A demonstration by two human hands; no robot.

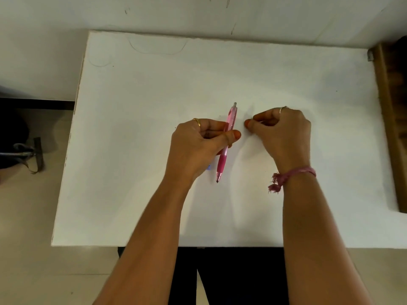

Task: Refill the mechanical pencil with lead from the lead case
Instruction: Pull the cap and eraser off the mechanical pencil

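Gripping a pink mechanical pencil (pixel 226 142) between thumb and curled fingers, the left hand (pixel 198 148) is seen above a white table (pixel 132 150), the pencil's writing tip aimed toward the person and its open-looking cap end away. The right hand (pixel 284 130) is held just beside it, thumb and forefinger pressed together as if pinching something; whether a lead is held there cannot be told. A sliver of blue (pixel 209 167), possibly the lead case, is glimpsed under the left hand. A thin lead could be snapped or dropped if it is angled wrongly into the narrow barrel opening.
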